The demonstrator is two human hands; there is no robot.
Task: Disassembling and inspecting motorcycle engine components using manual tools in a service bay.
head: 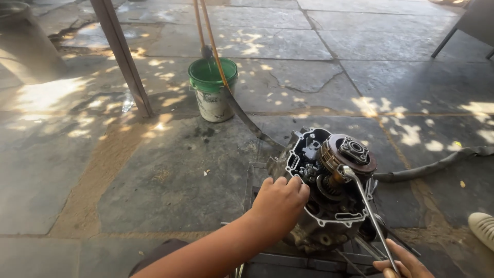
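Left hand (pixel 279 202) laid on the left flank of an opened engine case (pixel 329 195), fingers curled loosely over its rim, pressing rather than gripping anything loose; right hand (pixel 404 265) low at the bottom edge, only partly in view, fingers closed round the shaft of a long silver wrench (pixel 371 216); wrench running up and left from that hand, its ring end seated on a fastener just below the clutch assembly (pixel 347 153), touching metal there; clutch a round ribbed drum with a dark bolted plate on top, sitting at the upper right of the case; smaller gears and a spring-like part (pixel 325 184) exposed just left of the wrench head, probably part of the shift mechanism, though shadow blurs the detail; case resting on a dark metal frame (pixel 252 180) on grey stone paving (pixel 164 175), near the lower middle of the view; green bucket (pixel 212 88) standing well apart, up and left, with two wooden handles (pixel 208 31) rising from it; slanted metal post (pixel 123 54) left of the bucket; dark hose (pixel 437 166) trailing right from behind the engine; pale shoe (pixel 483 229) at the right edge; second dark strap (pixel 247 121) curving from bucket toward the case.
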